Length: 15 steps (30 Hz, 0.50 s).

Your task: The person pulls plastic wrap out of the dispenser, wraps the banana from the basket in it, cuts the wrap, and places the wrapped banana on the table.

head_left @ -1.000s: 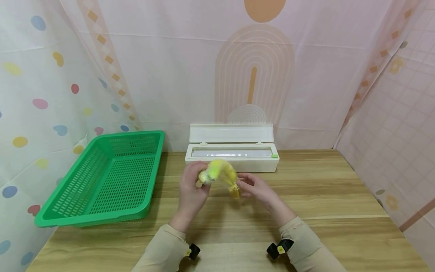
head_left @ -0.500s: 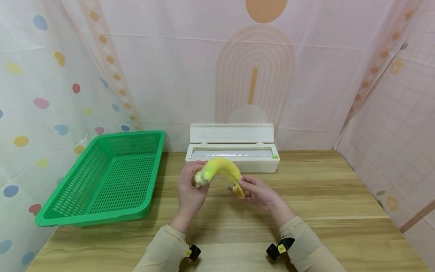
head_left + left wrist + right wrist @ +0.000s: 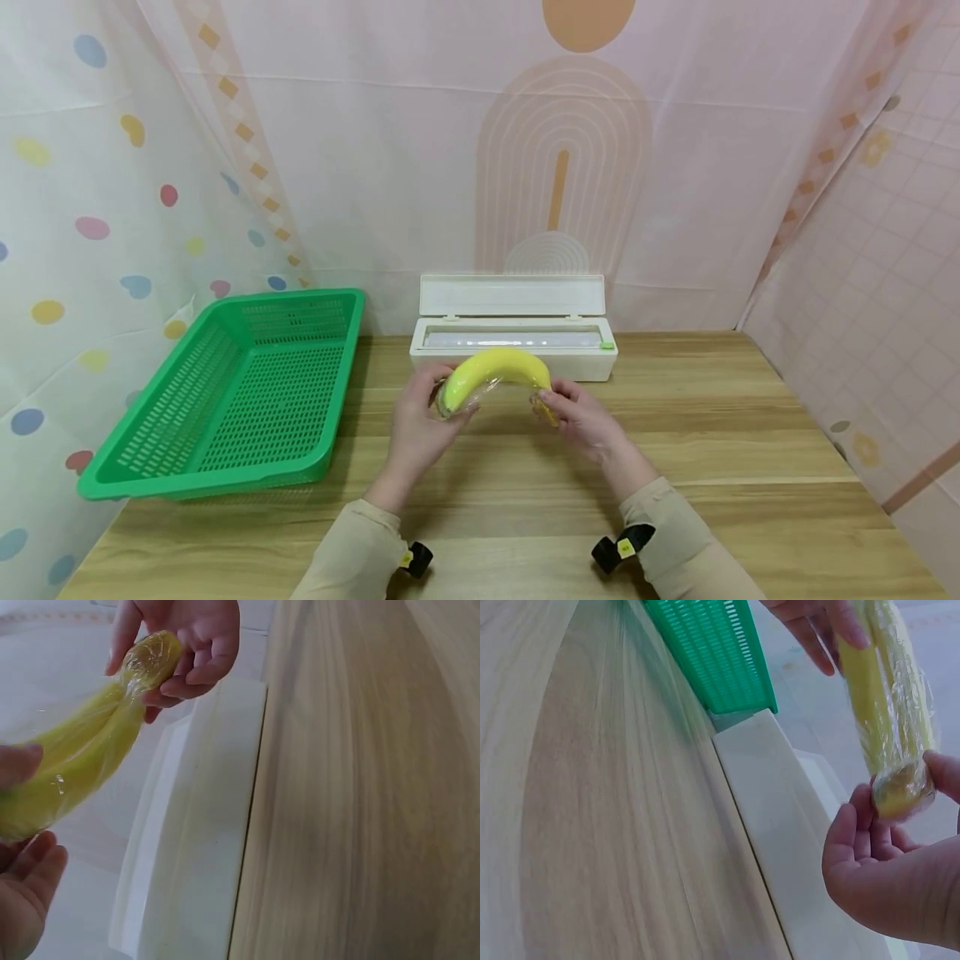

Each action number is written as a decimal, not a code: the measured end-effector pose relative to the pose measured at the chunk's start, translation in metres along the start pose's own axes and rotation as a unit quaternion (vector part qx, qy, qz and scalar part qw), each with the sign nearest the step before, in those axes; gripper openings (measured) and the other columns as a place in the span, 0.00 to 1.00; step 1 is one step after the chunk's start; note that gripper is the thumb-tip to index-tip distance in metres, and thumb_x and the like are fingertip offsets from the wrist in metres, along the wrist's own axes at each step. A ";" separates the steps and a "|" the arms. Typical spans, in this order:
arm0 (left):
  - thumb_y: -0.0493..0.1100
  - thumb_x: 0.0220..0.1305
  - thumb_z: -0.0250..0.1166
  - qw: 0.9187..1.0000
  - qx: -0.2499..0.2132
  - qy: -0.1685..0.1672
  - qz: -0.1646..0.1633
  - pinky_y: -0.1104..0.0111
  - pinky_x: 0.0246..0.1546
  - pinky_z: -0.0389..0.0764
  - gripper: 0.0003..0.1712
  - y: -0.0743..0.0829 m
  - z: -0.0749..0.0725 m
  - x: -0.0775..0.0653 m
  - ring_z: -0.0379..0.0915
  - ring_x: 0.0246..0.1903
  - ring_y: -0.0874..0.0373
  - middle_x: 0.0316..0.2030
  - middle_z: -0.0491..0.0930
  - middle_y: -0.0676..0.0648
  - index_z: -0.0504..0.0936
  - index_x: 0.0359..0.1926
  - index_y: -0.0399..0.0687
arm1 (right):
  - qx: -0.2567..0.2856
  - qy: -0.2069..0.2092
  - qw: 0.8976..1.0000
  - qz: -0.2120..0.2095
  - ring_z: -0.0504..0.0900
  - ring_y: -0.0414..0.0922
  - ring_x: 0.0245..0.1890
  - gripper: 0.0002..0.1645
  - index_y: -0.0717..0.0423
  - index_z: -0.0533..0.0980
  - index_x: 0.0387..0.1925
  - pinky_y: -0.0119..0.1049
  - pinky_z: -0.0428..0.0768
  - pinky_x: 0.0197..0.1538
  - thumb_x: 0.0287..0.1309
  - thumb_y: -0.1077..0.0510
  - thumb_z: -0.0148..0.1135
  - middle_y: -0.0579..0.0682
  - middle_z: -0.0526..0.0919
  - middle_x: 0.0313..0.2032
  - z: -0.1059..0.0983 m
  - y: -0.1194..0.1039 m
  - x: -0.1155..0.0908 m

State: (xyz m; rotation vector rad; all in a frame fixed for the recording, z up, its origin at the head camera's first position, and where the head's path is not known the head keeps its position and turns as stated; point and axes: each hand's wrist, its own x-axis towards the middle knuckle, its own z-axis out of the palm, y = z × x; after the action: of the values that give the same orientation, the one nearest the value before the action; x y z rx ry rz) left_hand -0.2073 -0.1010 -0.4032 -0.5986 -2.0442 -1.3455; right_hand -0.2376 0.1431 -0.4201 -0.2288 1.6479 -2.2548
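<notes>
A small bunch of yellow bananas [image 3: 504,365], wrapped in clear cling film, is held up over the table in the head view. My left hand [image 3: 418,423] grips the tip end between thumb and fingers. At the other end, my right hand [image 3: 588,421] pinches the stem. Shiny film covers the bananas [image 3: 90,754] in the left wrist view, gathered tight around the stem. The right wrist view shows the right thumb and fingertips of the right hand [image 3: 892,881] on the wrapped stem end [image 3: 902,791].
Behind the hands stands a white cling film box [image 3: 525,364] with its lid [image 3: 512,295] raised and a roll inside. To the left is a green plastic basket [image 3: 347,367]. Both stand on the wooden table [image 3: 750,433], with a patterned curtain [image 3: 390,183] behind.
The bananas have turned from pointing partly toward me to lying side-on, arched upward. My right hand has shifted slightly right with the stem; the left hand still holds the tip end.
</notes>
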 end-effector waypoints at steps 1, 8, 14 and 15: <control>0.26 0.41 0.79 1.000 0.003 -0.011 -0.020 0.61 0.52 0.80 0.29 -0.005 0.001 -0.002 0.76 0.49 0.51 0.48 0.80 0.44 0.77 0.45 0.39 | -0.005 0.010 1.000 -0.003 0.77 0.39 0.40 0.14 0.67 0.67 0.54 0.30 0.77 0.47 0.71 0.65 0.52 0.47 0.78 0.41 0.000 0.000 0.000; 0.34 0.48 0.78 0.995 0.018 -0.054 -0.084 0.55 0.50 0.81 0.26 -0.014 0.001 -0.007 0.75 0.46 0.51 0.44 0.78 0.44 0.79 0.49 0.39 | -0.031 0.066 0.997 -0.027 0.77 0.38 0.41 0.20 0.75 0.63 0.57 0.25 0.77 0.46 0.68 0.69 0.53 0.49 0.77 0.39 0.000 0.000 0.003; 0.36 0.51 0.77 0.990 0.039 -0.073 -0.112 0.55 0.50 0.81 0.21 -0.019 0.002 -0.008 0.75 0.45 0.50 0.43 0.79 0.44 0.82 0.47 0.38 | -0.054 0.097 0.993 -0.030 0.79 0.38 0.40 0.25 0.78 0.62 0.60 0.25 0.78 0.46 0.66 0.70 0.57 0.49 0.76 0.39 0.000 -0.001 0.002; 0.36 0.51 0.77 0.990 0.046 -0.075 -0.113 0.54 0.50 0.81 0.21 -0.020 0.002 -0.008 0.75 0.45 0.49 0.43 0.79 0.43 0.82 0.46 0.38 | -0.065 0.100 0.992 -0.032 0.78 0.38 0.40 0.26 0.78 0.62 0.60 0.24 0.78 0.45 0.65 0.70 0.57 0.49 0.76 0.39 -0.001 -0.001 0.002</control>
State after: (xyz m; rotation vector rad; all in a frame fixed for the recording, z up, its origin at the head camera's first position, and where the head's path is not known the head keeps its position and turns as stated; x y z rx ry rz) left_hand -0.2155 -0.1072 -0.4218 -0.4510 -2.3407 -1.3584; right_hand -0.2397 0.1431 -0.4195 -0.0901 1.9179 -2.2832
